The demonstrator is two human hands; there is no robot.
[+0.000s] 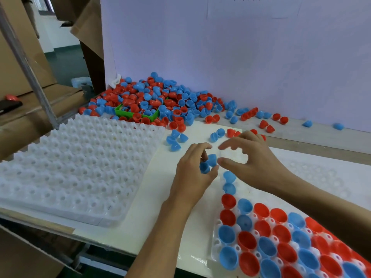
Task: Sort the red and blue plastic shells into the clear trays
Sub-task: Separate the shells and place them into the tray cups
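My left hand [193, 173] holds two blue shells [208, 163] between its fingertips at the table's middle. My right hand [251, 163] hovers just beside them with fingers spread and nothing in it. Under and right of my hands lies a clear tray [217, 243]; its near rows hold red and blue shells [267, 233] open side up. Two more blue shells [229, 181] sit in the tray just below my right hand. A big heap of loose red and blue shells [160, 99] lies against the back wall.
A stack of clear trays [76, 169] without shells fills the left of the table. A green box [136, 113] sits buried in the heap. Loose shells [175, 140] are scattered behind my hands and along the wall. Cardboard boxes [18, 63] stand at far left.
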